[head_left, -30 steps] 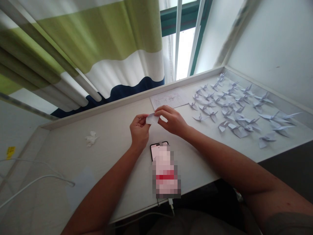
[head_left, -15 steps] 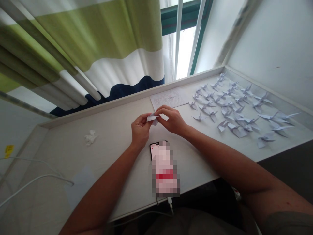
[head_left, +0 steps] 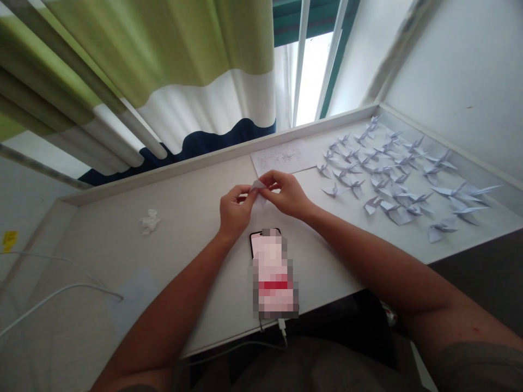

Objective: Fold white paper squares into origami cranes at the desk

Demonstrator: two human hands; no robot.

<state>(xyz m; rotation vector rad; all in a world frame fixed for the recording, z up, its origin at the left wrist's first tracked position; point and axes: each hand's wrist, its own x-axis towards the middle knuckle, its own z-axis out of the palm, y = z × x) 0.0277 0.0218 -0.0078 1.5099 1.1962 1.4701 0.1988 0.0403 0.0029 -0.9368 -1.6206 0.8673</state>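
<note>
A small folded piece of white paper (head_left: 259,185) is pinched between both hands, above the middle of the white table. My left hand (head_left: 236,209) grips its left side with thumb and fingers. From the right, my right hand (head_left: 287,194) closes thumb and fingertips on the same paper. The fingers hide part of it, so its exact folded shape is unclear. Just below the hands lies a phone (head_left: 272,272) with its screen lit and blurred. Many folded paper cranes (head_left: 384,179) stand grouped to the right of my right hand.
A printed sheet (head_left: 281,157) lies beyond the hands by the table's raised back edge. Crumpled tissue (head_left: 150,221) sits at left. A white cable (head_left: 61,296) crosses the left side, near a pale sheet (head_left: 137,299). Another cable (head_left: 281,325) plugs into the phone. Striped curtains (head_left: 196,49) hang behind.
The paper has turned from lying flatter to a peaked, upright shape between the fingers. My right hand has shifted slightly left and up around it. The whole view has tilted slightly.
</note>
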